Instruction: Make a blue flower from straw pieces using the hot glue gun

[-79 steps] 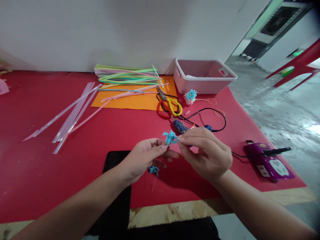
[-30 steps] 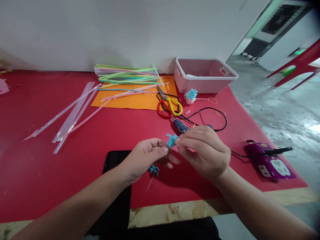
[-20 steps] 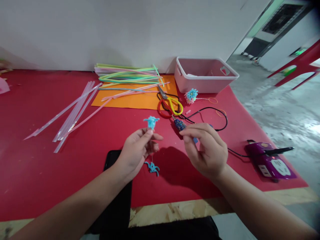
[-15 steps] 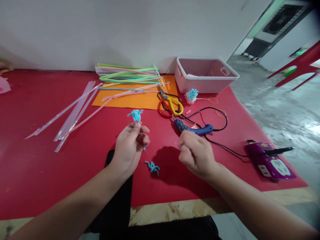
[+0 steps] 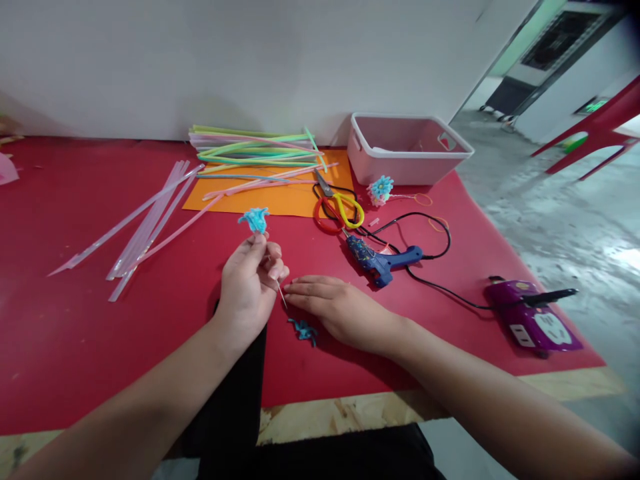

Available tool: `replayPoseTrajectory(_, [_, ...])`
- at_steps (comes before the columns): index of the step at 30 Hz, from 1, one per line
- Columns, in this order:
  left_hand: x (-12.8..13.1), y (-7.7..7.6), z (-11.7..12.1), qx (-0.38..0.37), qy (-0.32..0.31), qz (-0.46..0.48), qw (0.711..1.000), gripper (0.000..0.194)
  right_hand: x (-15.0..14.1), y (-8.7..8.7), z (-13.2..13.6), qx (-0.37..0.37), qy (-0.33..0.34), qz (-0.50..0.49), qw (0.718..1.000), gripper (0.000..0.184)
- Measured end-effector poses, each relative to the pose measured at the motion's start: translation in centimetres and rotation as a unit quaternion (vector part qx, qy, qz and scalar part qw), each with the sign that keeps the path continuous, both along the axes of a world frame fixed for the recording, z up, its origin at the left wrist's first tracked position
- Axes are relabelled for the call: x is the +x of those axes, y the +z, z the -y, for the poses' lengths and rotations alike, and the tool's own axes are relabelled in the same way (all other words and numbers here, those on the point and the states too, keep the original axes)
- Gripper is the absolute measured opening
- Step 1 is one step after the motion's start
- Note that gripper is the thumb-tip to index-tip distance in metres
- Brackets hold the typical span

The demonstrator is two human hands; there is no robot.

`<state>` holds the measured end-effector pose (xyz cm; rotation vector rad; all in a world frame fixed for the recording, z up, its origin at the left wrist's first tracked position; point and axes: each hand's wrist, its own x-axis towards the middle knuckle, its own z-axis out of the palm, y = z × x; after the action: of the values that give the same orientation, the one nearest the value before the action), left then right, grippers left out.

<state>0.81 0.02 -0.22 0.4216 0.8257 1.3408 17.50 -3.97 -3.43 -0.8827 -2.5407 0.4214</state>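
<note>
My left hand (image 5: 249, 288) is raised over the red cloth (image 5: 75, 320), fingertips pinched on a thin wire stem topped by a small blue straw flower (image 5: 255, 219). My right hand (image 5: 340, 310) lies low on the cloth with its fingers stretched flat toward the left, fingertips close to the wire's lower end. A second small blue curled piece (image 5: 303, 329) lies on the cloth just under that hand's edge. A blue glue gun (image 5: 383, 259) rests to the right of both hands.
Red and yellow scissors (image 5: 337, 208) lie by an orange sheet (image 5: 280, 197) with coloured straws (image 5: 255, 150). Clear straws (image 5: 143, 230) lie at left. A white bin (image 5: 407, 148), a finished flower (image 5: 380, 189), a purple power strip (image 5: 533, 320) and a black phone (image 5: 235, 393) are nearby.
My hands have parted. The left one carried the blue flower up and left. The right one let go, dropped to the cloth and flattened near the loose blue piece.
</note>
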Motion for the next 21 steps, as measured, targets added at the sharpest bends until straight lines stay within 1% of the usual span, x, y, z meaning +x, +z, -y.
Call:
replayPoseTrajectory(2, [0.2,-0.1,0.3,-0.009,-0.034,0.002,0.999,0.021,0.6,0.0,0.0,-0.004,-0.014,-0.016,1.0,0.038])
replayPoseTrajectory(6, [0.5,-0.1,0.9,-0.039,-0.135,-0.01,0.99,0.021,1.5,-0.1,0.2,-0.02,-0.044,-0.063,0.997,0.034])
replayPoseTrajectory(8, [0.6,-0.1,1.2,-0.045,-0.165,-0.017,0.985,0.022,1.8,0.0,0.3,-0.037,-0.059,-0.096,0.993,0.033])
replayPoseTrajectory(10, [0.7,-0.1,1.4,-0.046,-0.178,-0.03,0.982,0.026,1.8,0.4,0.4,-0.079,-0.074,-0.131,0.985,0.03])
replayPoseTrajectory(12, [0.8,-0.2,1.5,-0.052,-0.183,-0.05,0.981,0.027,1.8,1.0,0.5,-0.164,-0.097,-0.182,0.965,0.023])
replayPoseTrajectory(13, [0.9,-0.2,1.5,-0.056,-0.187,-0.06,0.979,0.027,1.8,1.3,0.5,-0.22,-0.11,-0.218,0.944,0.019])
replayPoseTrajectory(14, [0.9,-0.2,1.5,-0.061,-0.194,-0.07,0.977,0.026,1.9,1.5,0.6,-0.281,-0.123,-0.258,0.916,0.015])
replayPoseTrajectory(16, [0.9,-0.3,1.5,-0.068,-0.212,-0.084,0.971,0.024,2.0,1.8,0.6,-0.389,-0.143,-0.344,0.843,0.013])
replayPoseTrajectory(17, [0.9,-0.2,1.6,-0.071,-0.223,-0.089,0.968,0.022,2.0,1.9,0.6,-0.427,-0.147,-0.38,0.807,0.016])
replayPoseTrajectory(18, [0.9,-0.2,1.6,-0.072,-0.232,-0.092,0.966,0.021,2.1,1.9,0.5,-0.453,-0.148,-0.408,0.779,0.019])
replayPoseTrajectory(19, [0.8,-0.2,1.6,-0.071,-0.241,-0.094,0.963,0.02,2.2,1.8,0.4,-0.47,-0.148,-0.43,0.757,0.022])
replayPoseTrajectory(21, [0.7,-0.2,1.6,-0.066,-0.253,-0.097,0.96,0.019,2.4,1.7,0.3,-0.486,-0.149,-0.464,0.726,0.024])
